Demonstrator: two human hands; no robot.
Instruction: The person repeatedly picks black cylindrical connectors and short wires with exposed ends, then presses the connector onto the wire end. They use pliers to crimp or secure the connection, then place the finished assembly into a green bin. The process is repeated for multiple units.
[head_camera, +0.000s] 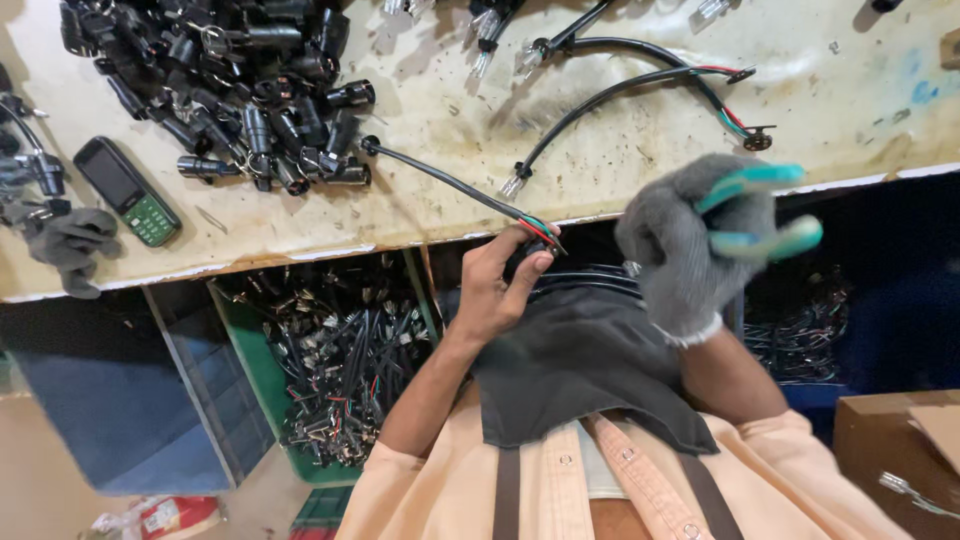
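My bare left hand (497, 283) grips the end of a black cable (440, 178) whose red, green and black wire ends stick out by my thumb; the cable runs up onto the workbench (600, 170). My right hand (685, 250) wears a grey knitted glove and is closed on a tool with teal handles (765, 210); its jaws are hidden. Both hands hover over a dark cloth (585, 375) on my lap, just below the bench's front edge.
A pile of black cylindrical parts (240, 90) covers the bench's far left. A green-keyed mobile phone (128, 190) and a grey glove (68, 245) lie near it. Two more wired cables (640, 85) lie at the back. A green crate (340, 360) with several wired parts sits below.
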